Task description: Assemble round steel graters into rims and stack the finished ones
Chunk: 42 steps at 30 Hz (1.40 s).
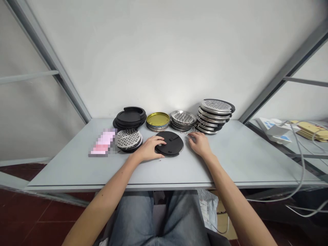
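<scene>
Found: black disc (170,145) lying flat on the table (179,172), between both grips. Left grip (150,149): closed on the disc's left edge, fingers over the top, thumb at the near side; cannot tell how firmly. Right grip (200,144): loosely curled, apart from the disc, nothing visibly held; cannot tell about contact beneath the fingertips.

Chief risk, in judgement: slip or spin of the disc, owing to a one-sided hold on smooth faces. Second: toppling of the tall stack (216,106) just behind the right grip, through a knock against uneven layers. Third: scraped skin on the perforated plate (128,139) just beside the left grip, through careless brushing over sharp-looking holes.

Materials: matt black, apparently plastic, on the disc; round outline, small raised slider on top, small slot near the near rim. Bright punched metal on the perforated plate. Glossy gold tone and shallow raised rim on the yellow lid (158,119). Rough, toothed silver metal on the round grater (182,117). Dull black, broad-rimmed, nested rounds in the black stack (129,117). Smooth grey finish on the table, probably low in friction
</scene>
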Available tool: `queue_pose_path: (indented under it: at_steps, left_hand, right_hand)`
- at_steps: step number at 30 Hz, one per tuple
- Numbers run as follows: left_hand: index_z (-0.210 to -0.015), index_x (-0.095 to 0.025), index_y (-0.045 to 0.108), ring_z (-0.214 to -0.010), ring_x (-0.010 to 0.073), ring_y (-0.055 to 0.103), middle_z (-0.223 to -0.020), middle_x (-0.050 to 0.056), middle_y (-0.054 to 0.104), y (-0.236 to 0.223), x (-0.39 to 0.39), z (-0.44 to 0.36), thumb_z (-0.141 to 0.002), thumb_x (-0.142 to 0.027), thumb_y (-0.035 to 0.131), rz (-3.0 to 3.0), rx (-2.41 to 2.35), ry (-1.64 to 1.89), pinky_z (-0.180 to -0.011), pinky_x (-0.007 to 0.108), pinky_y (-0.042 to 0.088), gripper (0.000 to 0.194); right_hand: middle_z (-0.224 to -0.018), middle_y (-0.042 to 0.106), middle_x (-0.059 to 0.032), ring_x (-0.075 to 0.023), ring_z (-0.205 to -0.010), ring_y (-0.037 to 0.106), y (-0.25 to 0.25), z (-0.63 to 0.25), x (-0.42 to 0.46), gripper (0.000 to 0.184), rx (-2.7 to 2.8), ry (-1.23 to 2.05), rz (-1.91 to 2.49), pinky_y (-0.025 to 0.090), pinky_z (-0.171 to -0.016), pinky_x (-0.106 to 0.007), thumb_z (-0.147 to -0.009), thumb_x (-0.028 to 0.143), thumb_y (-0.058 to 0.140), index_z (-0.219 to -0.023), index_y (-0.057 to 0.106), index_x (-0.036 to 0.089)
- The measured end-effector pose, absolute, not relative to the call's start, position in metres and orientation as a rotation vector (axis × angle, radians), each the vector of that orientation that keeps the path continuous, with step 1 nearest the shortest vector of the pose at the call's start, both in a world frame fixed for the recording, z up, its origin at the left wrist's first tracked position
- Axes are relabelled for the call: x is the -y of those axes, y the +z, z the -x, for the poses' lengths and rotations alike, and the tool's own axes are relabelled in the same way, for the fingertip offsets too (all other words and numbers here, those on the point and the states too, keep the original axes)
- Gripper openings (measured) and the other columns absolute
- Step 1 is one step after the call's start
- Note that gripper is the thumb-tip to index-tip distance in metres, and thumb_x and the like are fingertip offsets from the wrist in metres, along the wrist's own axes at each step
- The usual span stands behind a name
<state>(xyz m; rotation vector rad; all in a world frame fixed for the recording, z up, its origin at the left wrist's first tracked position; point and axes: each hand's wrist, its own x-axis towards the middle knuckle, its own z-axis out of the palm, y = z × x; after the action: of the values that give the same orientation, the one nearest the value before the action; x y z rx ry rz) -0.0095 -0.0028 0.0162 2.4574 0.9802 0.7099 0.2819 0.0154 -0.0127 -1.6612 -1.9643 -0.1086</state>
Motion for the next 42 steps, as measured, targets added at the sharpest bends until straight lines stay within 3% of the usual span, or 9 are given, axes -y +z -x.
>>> queue_pose_path:
  at_steps: [6,14,23,29,36,42]
  left_hand:
    - [-0.114,-0.025,0.065,-0.123,0.0284,0.049,-0.131,0.009,0.055,0.015,0.002,0.01,-0.064,-0.033,0.081,-2.437,-0.976,0.73,-0.105,0.046,0.039,0.053]
    - [-0.115,-0.025,0.063,-0.124,0.0289,0.048,-0.133,0.009,0.053,0.013,0.002,0.01,-0.066,-0.035,0.079,-2.454,-0.987,0.701,-0.106,0.046,0.039,0.053]
    - [-0.116,-0.024,0.063,-0.123,0.0286,0.049,-0.132,0.009,0.053,0.015,0.003,0.01,-0.066,-0.035,0.078,-2.469,-0.985,0.699,-0.106,0.045,0.039,0.053]
    - [-0.115,-0.023,0.063,-0.122,0.0279,0.05,-0.131,0.009,0.054,0.016,0.003,0.01,-0.066,-0.034,0.079,-2.471,-0.977,0.703,-0.105,0.044,0.04,0.053]
    - [-0.117,-0.024,0.062,-0.123,0.0278,0.049,-0.132,0.009,0.053,0.016,0.004,0.01,-0.067,-0.035,0.078,-2.476,-0.987,0.672,-0.106,0.043,0.038,0.054]
    - [-0.118,-0.023,0.061,-0.123,0.0277,0.048,-0.133,0.008,0.053,0.017,0.004,0.009,-0.067,-0.034,0.078,-2.486,-0.999,0.674,-0.106,0.044,0.038,0.054]
  right_hand:
    - [-0.104,0.07,-0.0146,-0.0296,-0.099,0.063,-0.016,-0.283,-0.014,0.031,1.91,-0.14,1.907,0.042,-0.09,-0.042,-0.084,0.03,0.048,-0.103,0.068,0.015]
    - [-0.107,0.07,-0.0131,-0.0287,-0.101,0.061,-0.017,-0.283,-0.016,0.034,1.985,-0.145,1.795,0.042,-0.091,-0.04,-0.079,0.017,0.051,-0.109,0.067,0.015]
    - [-0.11,0.067,-0.0116,-0.0272,-0.107,0.058,-0.023,-0.289,-0.018,0.025,1.912,-0.157,1.802,0.041,-0.094,-0.04,-0.082,0.025,0.053,-0.094,0.075,0.021]
    - [-0.108,0.066,-0.0144,-0.0288,-0.108,0.056,-0.024,-0.287,-0.021,0.031,1.911,-0.166,1.774,0.04,-0.095,-0.042,-0.082,0.042,0.058,-0.093,0.075,0.018]
    - [-0.106,0.068,-0.0097,-0.0261,-0.104,0.057,-0.025,-0.284,-0.021,0.023,1.947,-0.151,1.758,0.041,-0.095,-0.038,-0.083,0.03,0.058,-0.093,0.077,0.021]
    - [-0.101,0.07,-0.0103,-0.0259,-0.1,0.058,-0.022,-0.282,-0.021,0.022,1.979,-0.204,1.725,0.042,-0.091,-0.035,-0.081,0.018,0.055,-0.086,0.076,0.014]
